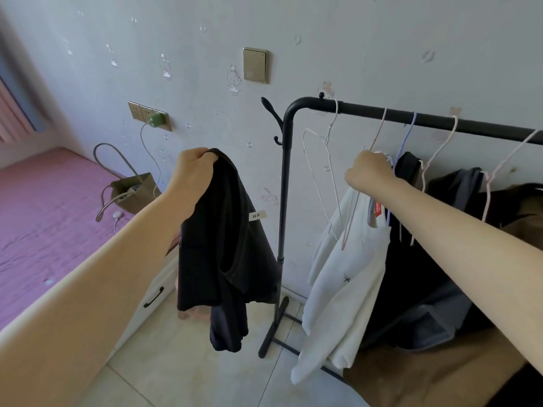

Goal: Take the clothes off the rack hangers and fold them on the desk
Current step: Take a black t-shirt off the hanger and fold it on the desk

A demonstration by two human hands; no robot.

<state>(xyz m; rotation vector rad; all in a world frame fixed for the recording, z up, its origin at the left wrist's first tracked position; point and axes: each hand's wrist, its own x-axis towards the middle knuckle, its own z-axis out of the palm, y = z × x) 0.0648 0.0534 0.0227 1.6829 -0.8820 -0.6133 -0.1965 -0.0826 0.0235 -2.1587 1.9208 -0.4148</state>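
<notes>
Head view: left hand (195, 167) grips black garment (223, 248) tagged "HP"; right hand (370, 174) clutches white shirt (343, 292).

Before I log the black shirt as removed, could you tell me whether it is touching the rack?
Apart. The head view shows the black shirt hanging from the left hand, with bare wall between it and the rack pole.

Both bare arms reach forward, raised and nearly straight. The left hand (195, 168) is fisted with knuckles up, fingers curled around a gripped fold of cloth. The right hand (370, 171) is likewise closed, fingers clenched around something held at its top.
</notes>
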